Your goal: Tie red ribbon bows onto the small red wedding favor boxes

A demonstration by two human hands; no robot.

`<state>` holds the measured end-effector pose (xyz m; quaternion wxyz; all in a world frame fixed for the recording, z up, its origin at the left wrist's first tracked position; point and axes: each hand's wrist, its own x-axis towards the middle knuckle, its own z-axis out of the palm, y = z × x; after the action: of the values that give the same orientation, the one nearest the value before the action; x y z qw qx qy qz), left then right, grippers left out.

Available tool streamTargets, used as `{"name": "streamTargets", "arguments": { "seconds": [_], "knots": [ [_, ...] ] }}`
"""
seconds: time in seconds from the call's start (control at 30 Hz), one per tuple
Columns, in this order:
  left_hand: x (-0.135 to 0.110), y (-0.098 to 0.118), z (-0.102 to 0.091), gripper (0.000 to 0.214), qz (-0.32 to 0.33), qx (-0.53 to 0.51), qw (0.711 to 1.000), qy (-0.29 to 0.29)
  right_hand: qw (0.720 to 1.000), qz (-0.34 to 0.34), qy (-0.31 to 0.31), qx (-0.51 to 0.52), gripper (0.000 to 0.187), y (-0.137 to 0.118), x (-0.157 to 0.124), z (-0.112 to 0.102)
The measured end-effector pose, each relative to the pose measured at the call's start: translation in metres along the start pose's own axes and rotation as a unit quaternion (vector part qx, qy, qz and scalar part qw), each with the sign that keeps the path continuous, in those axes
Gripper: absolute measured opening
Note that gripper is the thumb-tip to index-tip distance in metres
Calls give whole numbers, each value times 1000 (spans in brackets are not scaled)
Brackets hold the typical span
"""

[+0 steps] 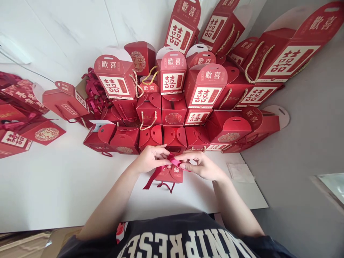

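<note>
A small red gift box (pixel 169 175) stands on the white table (pixel 53 186) right in front of me. A dark red ribbon (pixel 153 178) runs from its top and trails down to the left. My left hand (pixel 150 157) and my right hand (pixel 200 165) meet over the box top, and both pinch the ribbon's pink-red loop (pixel 173 159) between curled fingers. A thin red cord (pixel 166 185) hangs under the box.
Behind the box, a dense stack of red gift boxes (pixel 204 89) with gold cord handles rises against the white wall. More red boxes (pixel 40 130) and loose ribbons (pixel 94 93) lie at the left. A flat clear packet (pixel 240 172) lies near the table's right edge; grey floor beyond.
</note>
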<state>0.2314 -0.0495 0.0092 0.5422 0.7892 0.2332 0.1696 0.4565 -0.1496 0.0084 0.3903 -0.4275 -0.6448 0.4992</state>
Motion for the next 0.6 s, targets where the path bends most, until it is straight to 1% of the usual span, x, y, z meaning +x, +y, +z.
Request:
{"name": "streamTargets", "arguments": {
  "seconds": [0.07, 0.1, 0.17, 0.23, 0.27, 0.33, 0.4, 0.43, 0.53, 0.6],
  "knots": [
    [-7, 5, -8, 21, -4, 12, 1000, 10, 999, 30, -35, -9, 28, -4, 0, -2],
    [-12, 9, -15, 18, -4, 21, 1000, 12, 998, 48, -46, -3, 25, -5, -1, -4],
    [-22, 17, -29, 15, 0, 36, 999, -5, 996, 72, -49, 11, 21, -6, -2, -7],
    [-32, 23, -41, 19, -19, 43, 998, -31, 996, 82, -38, 16, 31, -5, -1, -8],
    [-35, 25, -45, 22, -43, 47, 997, -41, 995, 89, -32, 14, 35, -4, -1, -7],
    [-37, 25, -45, 30, -105, 52, 992, -48, 994, 109, -15, 7, 42, -1, 2, -4],
    [-35, 22, -40, 35, -158, 52, 985, -40, 993, 120, 3, -14, 43, 1, 5, 1],
    [-33, 20, -36, 36, -173, 49, 983, -35, 993, 118, 11, -27, 43, 3, 6, 2],
    [-29, 11, -29, 35, -175, 37, 983, -30, 992, 101, 23, -65, 41, 6, 6, 2],
    [-27, 5, -30, 35, -170, 32, 984, -41, 993, 96, 11, -70, 41, 8, 4, -1]
  ]
}}
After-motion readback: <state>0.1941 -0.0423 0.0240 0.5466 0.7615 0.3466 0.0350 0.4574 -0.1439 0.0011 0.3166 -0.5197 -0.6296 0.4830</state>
